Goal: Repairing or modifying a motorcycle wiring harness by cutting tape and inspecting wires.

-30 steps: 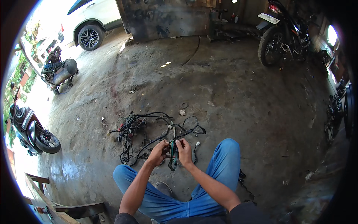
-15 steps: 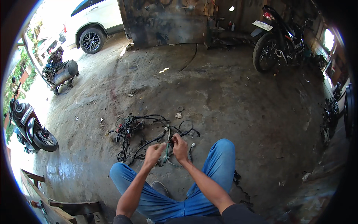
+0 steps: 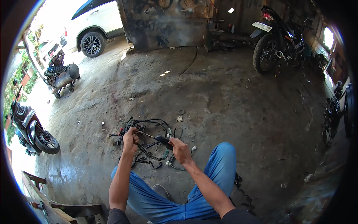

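A black wiring harness [image 3: 130, 122] lies loosely looped on the stained concrete floor [image 3: 238, 108], just in front of the person's blue jeans [image 3: 160, 203]. Taking the harness as the dial's centre, with twelve straight ahead, the left hand [image 3: 130, 140] is at nine, closed in a fist around one end of a thin strand [image 3: 146, 134]. The strand runs taut toward four, to a small black piece [image 3: 163, 140], too small to identify exactly. The right hand [image 3: 180, 150], between three and four, pinches that piece between thumb and fingers.

A white connector [image 3: 194, 148] rests just beyond the right hand. Near two o'clock lie a pale, squarish part [image 3: 179, 119] and a ring [image 3: 181, 112]. Farther out, a motorcycle [image 3: 278, 46] is at two, a white car [image 3: 102, 24] at eleven, a wheeled air compressor [image 3: 64, 76] at ten and a scooter [image 3: 35, 130] at nine.
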`<state>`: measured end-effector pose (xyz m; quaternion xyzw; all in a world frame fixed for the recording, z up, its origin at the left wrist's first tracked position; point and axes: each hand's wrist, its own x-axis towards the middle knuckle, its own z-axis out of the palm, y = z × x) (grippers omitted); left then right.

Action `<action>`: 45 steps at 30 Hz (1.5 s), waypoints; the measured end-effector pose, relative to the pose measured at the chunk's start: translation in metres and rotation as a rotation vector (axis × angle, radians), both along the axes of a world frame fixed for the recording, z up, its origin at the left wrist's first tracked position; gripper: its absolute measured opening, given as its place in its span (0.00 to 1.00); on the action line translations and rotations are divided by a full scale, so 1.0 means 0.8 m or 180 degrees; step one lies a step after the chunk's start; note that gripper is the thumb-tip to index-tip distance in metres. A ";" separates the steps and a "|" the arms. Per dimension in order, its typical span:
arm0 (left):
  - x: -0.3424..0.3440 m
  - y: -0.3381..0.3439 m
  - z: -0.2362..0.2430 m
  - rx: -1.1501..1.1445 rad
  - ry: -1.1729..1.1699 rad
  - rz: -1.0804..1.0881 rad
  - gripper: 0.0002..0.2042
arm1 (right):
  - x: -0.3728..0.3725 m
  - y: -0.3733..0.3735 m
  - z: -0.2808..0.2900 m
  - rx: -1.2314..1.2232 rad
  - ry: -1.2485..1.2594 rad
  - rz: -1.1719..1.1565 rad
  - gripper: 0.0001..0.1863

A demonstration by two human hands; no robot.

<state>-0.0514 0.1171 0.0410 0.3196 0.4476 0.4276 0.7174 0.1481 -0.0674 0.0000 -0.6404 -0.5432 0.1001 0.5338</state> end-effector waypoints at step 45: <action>-0.056 0.027 -0.055 0.1218 0.2632 -0.3194 0.20 | 0.058 -0.039 0.090 -0.0747 0.1066 -0.0044 0.10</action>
